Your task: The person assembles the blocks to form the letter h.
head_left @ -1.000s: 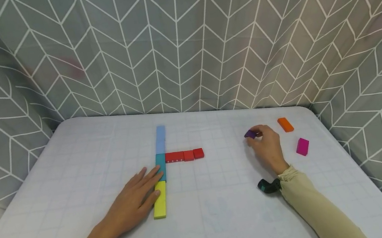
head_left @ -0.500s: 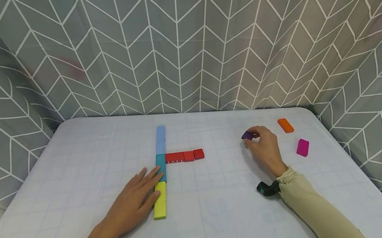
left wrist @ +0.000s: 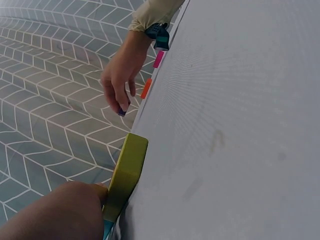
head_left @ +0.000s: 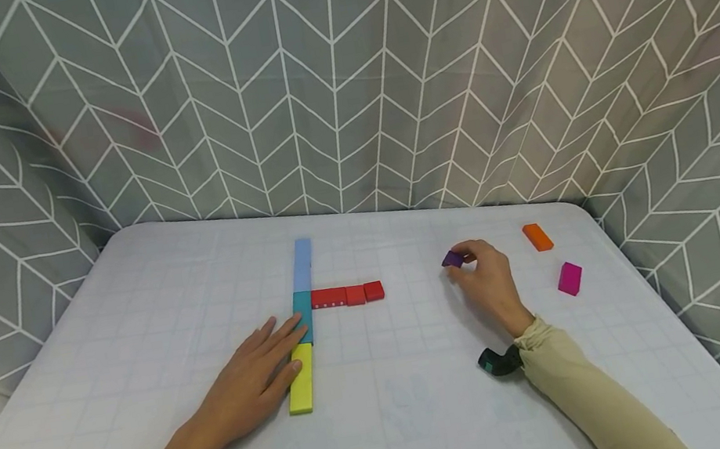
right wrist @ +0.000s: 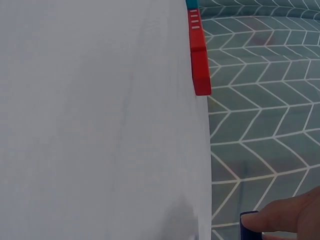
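Note:
A column of flat blocks lies on the table: light blue [head_left: 302, 264] at the far end, teal [head_left: 303, 304] in the middle, yellow [head_left: 301, 392] nearest. Red blocks [head_left: 346, 296] run to the right from the teal one, making a sideways branch. My left hand [head_left: 250, 382] rests with straight fingers on the teal and yellow blocks, fingertips covering part of them. Farther right, my right hand [head_left: 489, 278] pinches a small dark purple block [head_left: 452, 259] between thumb and fingers, held above the table. In the right wrist view the purple block [right wrist: 249, 227] shows at the thumb tip.
An orange block [head_left: 537, 237] and a magenta block [head_left: 570, 278] lie on the white table [head_left: 420, 413] to the right of my right hand. A grey curtain [head_left: 309, 90] with white chevron lines stands behind the table and at both sides.
My right hand has moved left with the purple block, away from the orange and magenta blocks. The left hand and the joined row of blocks have stayed put.

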### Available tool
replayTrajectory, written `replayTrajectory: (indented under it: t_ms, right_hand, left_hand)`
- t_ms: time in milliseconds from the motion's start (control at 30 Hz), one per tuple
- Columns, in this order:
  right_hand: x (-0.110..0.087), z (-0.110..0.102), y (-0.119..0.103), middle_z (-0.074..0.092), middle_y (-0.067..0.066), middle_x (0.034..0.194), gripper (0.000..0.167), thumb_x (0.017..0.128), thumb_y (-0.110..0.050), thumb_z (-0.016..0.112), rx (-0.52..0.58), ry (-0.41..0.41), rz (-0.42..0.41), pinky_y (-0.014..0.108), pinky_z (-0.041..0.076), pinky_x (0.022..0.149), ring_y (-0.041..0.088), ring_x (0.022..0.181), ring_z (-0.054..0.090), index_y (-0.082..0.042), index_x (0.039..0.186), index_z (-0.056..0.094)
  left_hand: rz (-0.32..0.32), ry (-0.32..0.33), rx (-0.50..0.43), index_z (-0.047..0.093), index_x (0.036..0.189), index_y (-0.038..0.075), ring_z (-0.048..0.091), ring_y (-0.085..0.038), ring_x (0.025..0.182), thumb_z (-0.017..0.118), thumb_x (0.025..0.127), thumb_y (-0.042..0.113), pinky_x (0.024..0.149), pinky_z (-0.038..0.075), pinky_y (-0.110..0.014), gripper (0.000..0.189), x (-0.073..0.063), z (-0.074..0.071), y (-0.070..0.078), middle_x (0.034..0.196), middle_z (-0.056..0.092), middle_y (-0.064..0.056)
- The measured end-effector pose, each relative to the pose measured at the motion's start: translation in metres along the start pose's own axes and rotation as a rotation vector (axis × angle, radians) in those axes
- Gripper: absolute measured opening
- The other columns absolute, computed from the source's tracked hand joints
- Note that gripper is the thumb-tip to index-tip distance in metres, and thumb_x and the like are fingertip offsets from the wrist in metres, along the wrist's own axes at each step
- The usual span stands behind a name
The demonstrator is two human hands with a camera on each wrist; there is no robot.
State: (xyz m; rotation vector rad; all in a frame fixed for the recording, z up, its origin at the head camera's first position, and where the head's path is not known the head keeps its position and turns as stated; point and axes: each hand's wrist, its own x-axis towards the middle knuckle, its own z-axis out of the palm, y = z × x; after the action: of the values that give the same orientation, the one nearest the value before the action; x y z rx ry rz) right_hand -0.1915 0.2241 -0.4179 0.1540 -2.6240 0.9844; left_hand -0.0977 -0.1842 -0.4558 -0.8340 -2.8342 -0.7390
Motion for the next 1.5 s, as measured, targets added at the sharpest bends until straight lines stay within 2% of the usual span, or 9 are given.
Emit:
replayTrajectory:
  t_ms: [333, 700, 1000, 1500]
  right_hand:
    - [-0.002, 0.006, -0.011, 0.069, 0.022, 0.112, 0.032, 0.088, -0.001, 0.080, 0.022, -0.026, -0.033, 0.048, 0.049, 0.086, 0.039, 0.101, 0.064, 0.007, 0.117, 0.070]
    - [-0.001, 0.017, -0.021, 0.072, 0.019, 0.106, 0.031, 0.083, 0.000, 0.084, 0.047, -0.017, -0.122, 0.045, 0.049, 0.079, 0.036, 0.096, 0.067, 0.005, 0.112, 0.072]
    - [-0.002, 0.025, -0.023, 0.072, 0.018, 0.104, 0.031, 0.081, 0.003, 0.084, 0.067, -0.021, -0.161, 0.047, 0.052, 0.079, 0.036, 0.094, 0.068, 0.004, 0.109, 0.072]
    - [-0.004, 0.037, -0.035, 0.072, 0.016, 0.105, 0.032, 0.080, 0.003, 0.085, 0.090, -0.073, -0.190, 0.046, 0.052, 0.082, 0.033, 0.095, 0.067, 0.003, 0.109, 0.072]
  left_hand:
    - [-0.008, -0.006, 0.004, 0.047, 0.159, 0.017, 0.024, -0.036, 0.154, 0.056, 0.108, 0.037, 0.122, 0.022, -0.057, 0.055, 0.000, 0.000, 0.000, 0.166, 0.035, 0.002]
    - [-0.013, -0.008, -0.005, 0.046, 0.159, 0.017, 0.024, -0.036, 0.154, 0.056, 0.108, 0.036, 0.122, 0.020, -0.058, 0.056, 0.001, 0.000, 0.000, 0.166, 0.034, 0.002]
    - [-0.017, -0.014, 0.000, 0.046, 0.159, 0.018, 0.023, -0.035, 0.154, 0.056, 0.108, 0.038, 0.122, 0.020, -0.057, 0.056, 0.000, 0.001, -0.001, 0.167, 0.033, 0.003]
    - [-0.011, -0.007, 0.004, 0.045, 0.160, 0.018, 0.024, -0.035, 0.154, 0.055, 0.108, 0.039, 0.122, 0.021, -0.057, 0.056, 0.001, 0.003, -0.003, 0.167, 0.033, 0.004]
